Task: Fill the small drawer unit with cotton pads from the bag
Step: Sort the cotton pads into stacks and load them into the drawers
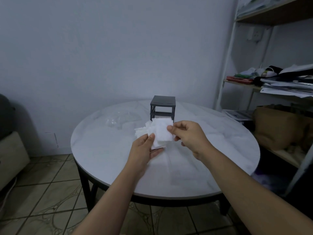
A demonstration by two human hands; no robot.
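1. Holding a stack of white pads (160, 131) above the round worktop (211, 150), I have both grips on it.
2. My left grip (144, 150) pinches the stack's lower corner, thumb on top and fingers underneath.
3. My right grip (191, 134) pinches the stack's right edge between thumb and fingers.
4. More pads fan out loosely at the stack's left side.
5. The dark unit (163, 107) stands upright at the worktop's far side, just behind the pads, which hide its lower part.
6. The clear bag (118, 120) lies crumpled on the worktop, left of the unit.
7. A shelf (271, 19) stands to the right.
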